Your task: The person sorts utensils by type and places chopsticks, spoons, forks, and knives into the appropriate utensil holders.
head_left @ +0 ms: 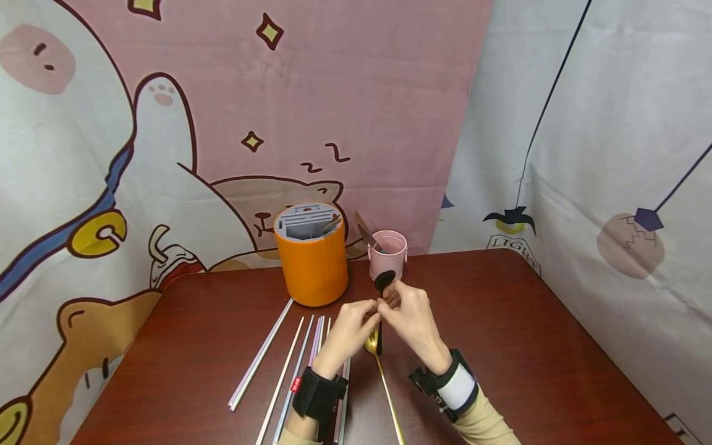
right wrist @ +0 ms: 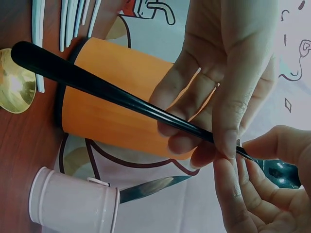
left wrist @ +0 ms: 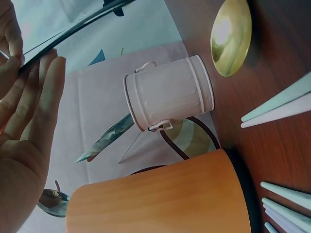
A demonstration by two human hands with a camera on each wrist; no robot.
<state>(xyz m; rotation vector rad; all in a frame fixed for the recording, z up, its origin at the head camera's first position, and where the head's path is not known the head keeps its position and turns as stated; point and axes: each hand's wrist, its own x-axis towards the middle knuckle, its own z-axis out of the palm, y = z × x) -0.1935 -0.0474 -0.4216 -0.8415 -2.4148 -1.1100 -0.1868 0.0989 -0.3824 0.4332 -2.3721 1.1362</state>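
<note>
Both hands meet over the table around a black spoon (right wrist: 121, 99), its bowl up and its handle pointing down. My left hand (head_left: 350, 327) pinches the handle between thumb and fingers. Close to the bowl, the right hand (head_left: 414, 318) pinches the spoon's neck with its thumb and fingertips. In the right wrist view the fingers of both hands touch or nearly touch, and partly hide the neck. Below them lies a gold spoon (head_left: 389, 395) on the table, bowl away from me. Several pale chopsticks (head_left: 280, 383) lie left of it, partly hidden by the left forearm.
An orange cylindrical cutlery holder (head_left: 313, 272) with a grey divided top stands at the back, cutlery visible in it. Right of it is a small pink bucket (head_left: 384, 262), a knife (left wrist: 106, 139) leaning out. A printed cloth (head_left: 400, 93) hangs behind the brown table (head_left: 534, 346).
</note>
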